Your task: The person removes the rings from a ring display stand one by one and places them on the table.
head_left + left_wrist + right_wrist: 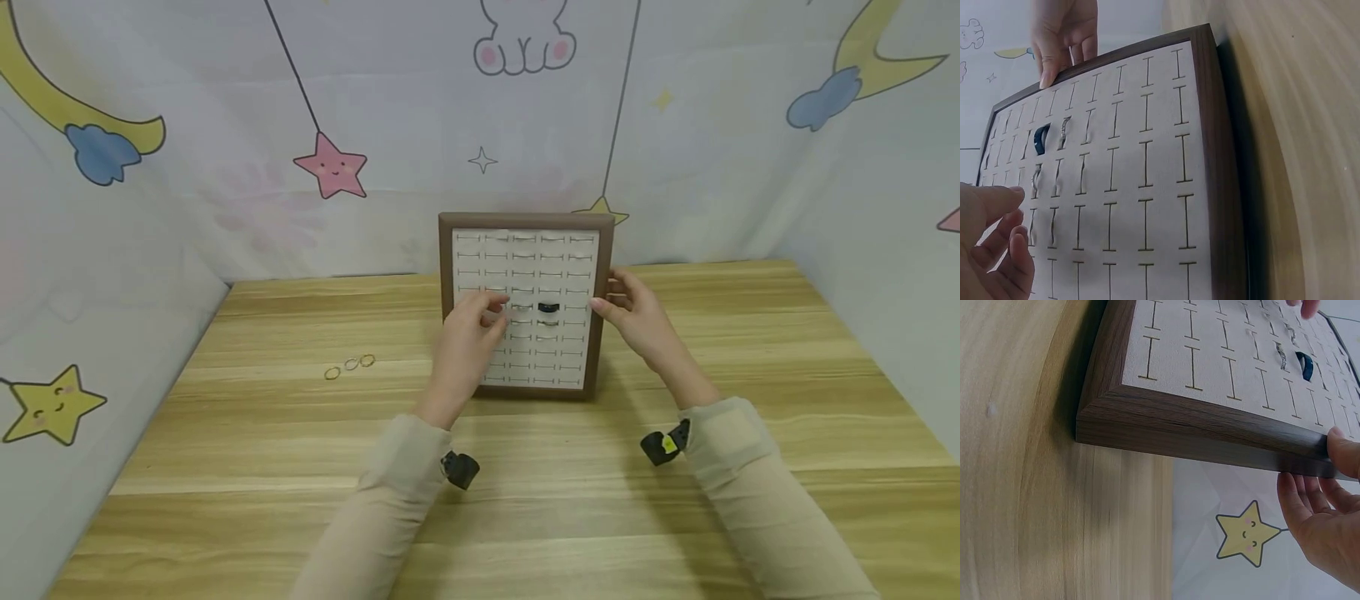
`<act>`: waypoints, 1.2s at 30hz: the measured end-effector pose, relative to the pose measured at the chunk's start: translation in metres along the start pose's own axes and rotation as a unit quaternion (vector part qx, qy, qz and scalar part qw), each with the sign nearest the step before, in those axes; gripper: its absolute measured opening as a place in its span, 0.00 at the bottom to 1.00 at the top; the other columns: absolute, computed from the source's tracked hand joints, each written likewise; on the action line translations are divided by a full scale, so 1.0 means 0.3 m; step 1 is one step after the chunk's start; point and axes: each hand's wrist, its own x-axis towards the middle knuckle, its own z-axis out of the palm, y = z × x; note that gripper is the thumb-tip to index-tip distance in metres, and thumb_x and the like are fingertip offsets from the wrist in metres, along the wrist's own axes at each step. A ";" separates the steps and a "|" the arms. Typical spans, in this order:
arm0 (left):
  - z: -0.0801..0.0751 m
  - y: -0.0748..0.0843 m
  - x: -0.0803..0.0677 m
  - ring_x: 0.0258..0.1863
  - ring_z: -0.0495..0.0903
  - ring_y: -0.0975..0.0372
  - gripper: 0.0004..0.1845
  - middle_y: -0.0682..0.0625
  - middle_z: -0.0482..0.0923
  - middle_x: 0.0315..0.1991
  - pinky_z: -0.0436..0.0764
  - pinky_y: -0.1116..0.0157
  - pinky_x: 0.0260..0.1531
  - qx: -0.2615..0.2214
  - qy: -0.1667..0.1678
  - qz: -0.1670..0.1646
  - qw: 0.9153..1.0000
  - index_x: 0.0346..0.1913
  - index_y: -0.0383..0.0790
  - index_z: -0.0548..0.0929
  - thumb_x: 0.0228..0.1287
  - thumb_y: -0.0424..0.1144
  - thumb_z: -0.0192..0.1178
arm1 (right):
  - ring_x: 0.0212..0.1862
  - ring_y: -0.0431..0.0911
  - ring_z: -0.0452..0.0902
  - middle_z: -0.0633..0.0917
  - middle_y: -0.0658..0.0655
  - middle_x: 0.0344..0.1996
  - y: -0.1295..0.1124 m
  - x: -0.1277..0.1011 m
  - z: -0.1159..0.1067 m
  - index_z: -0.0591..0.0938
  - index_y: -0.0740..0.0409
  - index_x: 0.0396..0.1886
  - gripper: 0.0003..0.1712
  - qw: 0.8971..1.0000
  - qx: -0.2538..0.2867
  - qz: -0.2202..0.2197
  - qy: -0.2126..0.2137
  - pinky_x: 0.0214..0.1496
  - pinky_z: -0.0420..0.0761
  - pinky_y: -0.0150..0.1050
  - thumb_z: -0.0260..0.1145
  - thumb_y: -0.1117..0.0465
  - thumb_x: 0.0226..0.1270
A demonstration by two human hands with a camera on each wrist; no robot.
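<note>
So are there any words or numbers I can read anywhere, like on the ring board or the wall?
No words or numbers to read in any view.
Ring board: only rows of slit marks, no writing.
Wall cloth: only drawings, such as a pink star, no letters.
Yellow tag on the right wrist camera: too small to tell if it bears any print.

Ring display tray (447,250), brown frame, propped upright on wooden table (262,467). L. hand (468,337) over slotted pad near dark ring (548,307); r. hand (637,321) on tray's edge. Three loose rings (349,365) lie well to the left.
</note>
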 end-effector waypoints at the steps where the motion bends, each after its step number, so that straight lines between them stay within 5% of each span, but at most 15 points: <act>1: 0.008 0.003 0.001 0.40 0.81 0.58 0.13 0.47 0.82 0.45 0.82 0.64 0.38 -0.003 -0.003 0.000 1.000 0.51 0.41 0.82 0.65 0.36 0.61 | 0.71 0.63 0.59 0.63 0.71 0.68 0.001 -0.001 -0.001 0.49 0.66 0.75 0.40 1.000 0.000 0.001 0.000 0.70 0.64 0.57 0.56 0.58 0.73; 24: 0.084 0.036 0.016 0.36 0.80 0.63 0.10 0.53 0.80 0.39 0.78 0.69 0.29 0.118 0.019 0.005 0.993 0.42 0.46 0.82 0.63 0.47 0.62 | 0.71 0.63 0.59 0.63 0.71 0.68 0.008 -0.002 -0.004 0.49 0.65 0.75 0.40 1.000 0.002 -0.001 -0.001 0.70 0.64 0.57 0.56 0.58 0.73; 36: 0.079 0.024 0.012 0.34 0.79 0.61 0.07 0.51 0.79 0.37 0.79 0.67 0.30 0.101 0.024 0.029 0.994 0.39 0.45 0.80 0.66 0.44 0.58 | 0.71 0.63 0.60 0.63 0.71 0.68 0.006 0.001 -0.002 0.48 0.65 0.75 0.40 1.000 0.001 -0.003 -0.002 0.70 0.64 0.57 0.56 0.58 0.73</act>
